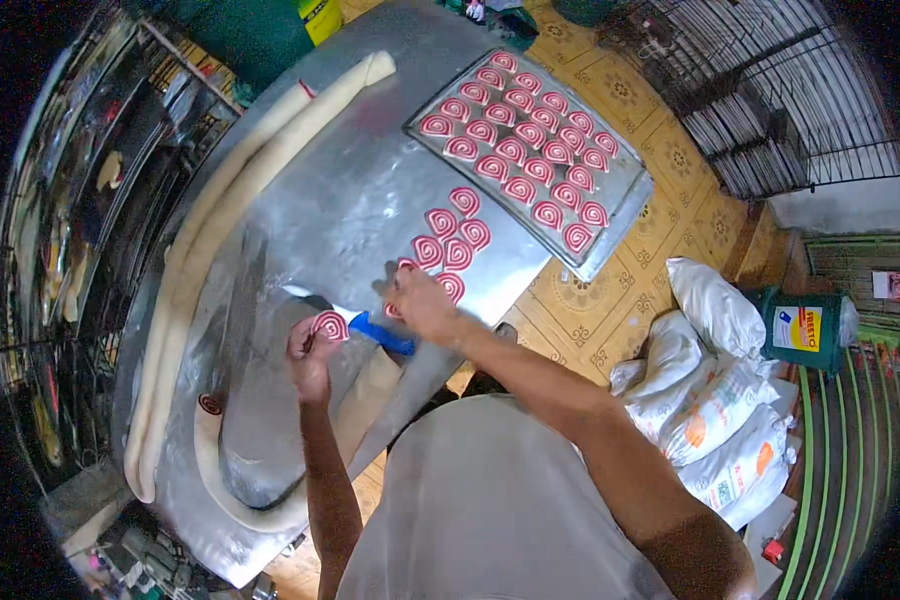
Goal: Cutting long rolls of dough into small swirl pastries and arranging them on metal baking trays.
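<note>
My left hand (311, 364) pinches a slice of dough with a red and white spiral (331, 326) above the metal tabletop (330, 195). My right hand (426, 304) is over the near end of a cluster of similar spiral slices (457, 254). Red edges show at its fingertips, but its grip on a slice is hidden. Between my hands lies a knife with a blue handle (381, 334), its pale blade pointing left. A long pale dough roll (208, 442) curves around in front of me, with a dark brown spiral at its cut end.
Several rows of red spiral slices fill a metal baking tray (521, 202) at the table's right edge. Long pale dough rolls (195, 247) run along the far left side. White sacks (709, 405) and a green container (806, 330) stand right. A rack (82, 187) borders the left.
</note>
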### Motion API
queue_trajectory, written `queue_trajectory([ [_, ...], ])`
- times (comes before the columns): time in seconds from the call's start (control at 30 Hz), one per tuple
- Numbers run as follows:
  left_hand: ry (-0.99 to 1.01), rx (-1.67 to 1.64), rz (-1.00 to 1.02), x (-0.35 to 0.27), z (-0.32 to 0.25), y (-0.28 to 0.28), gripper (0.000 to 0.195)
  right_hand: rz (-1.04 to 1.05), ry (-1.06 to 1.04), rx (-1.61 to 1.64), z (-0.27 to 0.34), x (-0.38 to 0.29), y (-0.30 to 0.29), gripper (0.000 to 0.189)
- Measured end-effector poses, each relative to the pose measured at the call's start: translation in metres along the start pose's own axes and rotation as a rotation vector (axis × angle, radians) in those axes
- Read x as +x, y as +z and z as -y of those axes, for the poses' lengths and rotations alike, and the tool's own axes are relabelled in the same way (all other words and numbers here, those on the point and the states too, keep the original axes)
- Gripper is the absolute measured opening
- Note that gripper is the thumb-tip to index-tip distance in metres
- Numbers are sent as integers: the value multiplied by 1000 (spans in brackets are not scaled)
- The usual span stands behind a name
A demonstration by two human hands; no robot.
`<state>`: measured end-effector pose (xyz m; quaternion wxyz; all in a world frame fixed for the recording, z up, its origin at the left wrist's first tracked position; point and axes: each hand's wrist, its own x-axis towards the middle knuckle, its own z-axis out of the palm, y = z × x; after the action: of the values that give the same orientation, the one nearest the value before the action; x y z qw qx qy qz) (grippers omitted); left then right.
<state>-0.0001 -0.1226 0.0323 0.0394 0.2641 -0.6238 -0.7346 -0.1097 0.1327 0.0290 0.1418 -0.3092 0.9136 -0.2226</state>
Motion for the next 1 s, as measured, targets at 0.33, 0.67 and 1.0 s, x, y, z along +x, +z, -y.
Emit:
queue_trajectory([
  [0.33,138,73,6,-4,-51,173,32,-270,-147,703,-80,-32,-45,16],
  [0.67,52,36,360,-4,26,509,39,-292,217,1090,-420,-145,-246,30],
  [1.0,605,928,224,-11,50,599,28,-101,-63,529,-492,-111,-281,22],
])
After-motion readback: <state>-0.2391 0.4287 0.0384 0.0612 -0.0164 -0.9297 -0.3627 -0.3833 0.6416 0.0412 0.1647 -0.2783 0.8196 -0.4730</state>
